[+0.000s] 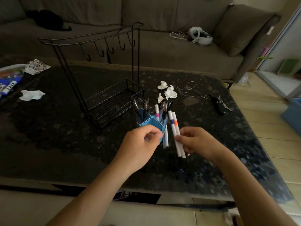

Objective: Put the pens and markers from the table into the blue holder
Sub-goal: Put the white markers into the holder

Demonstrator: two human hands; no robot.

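While left hand (140, 142) grips blue holder (150, 123) — right hand (195, 141) pinches two markers (175, 132).

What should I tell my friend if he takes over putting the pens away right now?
Left hand: gripping the near side of the blue holder, steadying it on the table.
Right hand: holding two white markers, one with a purple band, one with an orange band, tips pointing up beside the holder.
Done: several dark pens and a pink-banded marker already stand in the holder.
Left: drop the two held markers in. A pale pen seems to sit against the holder's right side; check whether it is inside.
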